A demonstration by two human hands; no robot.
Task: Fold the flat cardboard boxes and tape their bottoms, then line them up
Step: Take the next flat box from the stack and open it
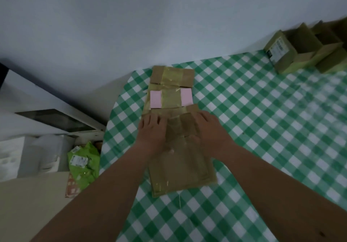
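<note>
Two bare forearms reach in from the near edge over a counter (262, 129) covered in a green-and-white checked cloth. The left hand (153, 132) and the right hand (210, 129) lie palm down, side by side, on a flattened cardboard box (184, 166) that rests near the counter's left edge. The fingers (150, 118) of both hands are straight and pressed close together, flat against the cardboard, gripping nothing. Glossy clear tape (174, 129) runs lengthwise down the middle of the box, between the two hands.

Just beyond the fingertips lie more flattened cardboard pieces (171, 76), also taped down the middle, one of them showing a pink panel (155, 99) on each side of the tape.

At the far right corner of the counter stand several folded boxes (304, 48), open at the top and set close together; the nearest carries a printed label (277, 51).

Off the counter to the left, lower down, sit a crumpled green package (82, 162) and pale, blurred objects that cannot be made out.
</note>
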